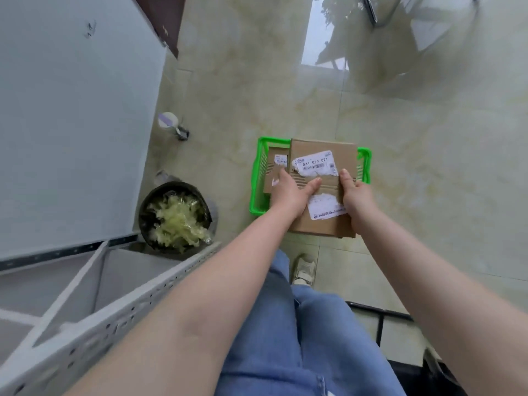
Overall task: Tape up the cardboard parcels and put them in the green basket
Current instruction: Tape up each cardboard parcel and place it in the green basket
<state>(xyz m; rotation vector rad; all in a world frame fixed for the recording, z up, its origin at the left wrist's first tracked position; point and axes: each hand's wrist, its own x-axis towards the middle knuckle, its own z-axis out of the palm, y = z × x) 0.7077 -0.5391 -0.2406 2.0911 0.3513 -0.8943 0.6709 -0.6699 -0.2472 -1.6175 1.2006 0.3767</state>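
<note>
Surroundings: white table (pixel 71 124) on my left, perforated shelf frame (pixel 114 304) below it. Black bin (pixel 174 215) just beside the table edge, holding pale yellow-green shredded stuff (pixel 180 221). Small bottle (pixel 169 121) on the tiled floor (pixel 428 167) further out, well apart from the basket. Dark frame (pixel 380 318) low on the right, near my leg. My shoe (pixel 304 270) just short of the box. Nothing lies between hands and basket.

Containers: green basket (pixel 257 178) on floor, centre. Inside, at left, a small box (pixel 275 170) w/ a white label. Big box (pixel 324 192) sits across the basket top, near end overhanging the rim toward me; two torn white labels on top, one printed.

Grip: L hand (pixel 288 192) lies on the big box's left edge, thumb stretched across the top, fingers over the side – holding it. R hand (pixel 355 195) clasps the right edge, thumb on top. Both hands gripping the big box; can't tell if it rests on the basket or hangs just above.
</note>
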